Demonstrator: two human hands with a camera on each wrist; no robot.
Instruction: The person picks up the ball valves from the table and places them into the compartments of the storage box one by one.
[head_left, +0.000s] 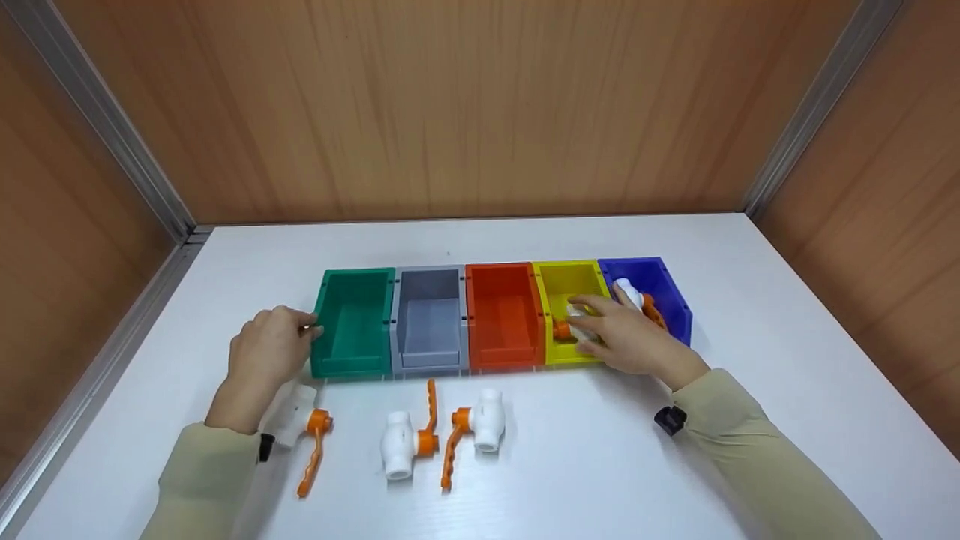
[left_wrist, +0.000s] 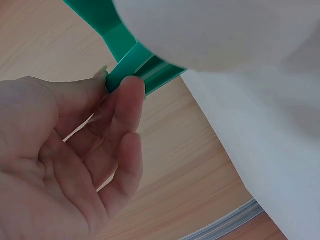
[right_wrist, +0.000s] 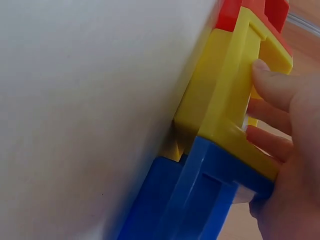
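Observation:
My left hand (head_left: 270,345) pinches the side edge of the green bin (left_wrist: 131,62) between thumb and fingertips. Over the yellow bin (head_left: 574,274), my right hand (head_left: 634,334) reaches in with fingers spread around a white ball valve (head_left: 581,326) with an orange part. That valve is partly covered by the fingers; in the right wrist view, the thumb stands apart from the other fingers, near the bin's front lip. Another white valve with an orange handle (head_left: 651,309) lies in the blue bin (head_left: 679,315), beside the right hand.
Between the green and yellow bins stand a grey bin (head_left: 430,360) and a red bin (head_left: 504,356), joined in one row. In front lie three white valves with orange handles: one (head_left: 292,416) partly behind the left wrist, one (head_left: 398,446) mid-table, one (head_left: 489,420) beside it. Wooden panels (head_left: 480,112) enclose the white table.

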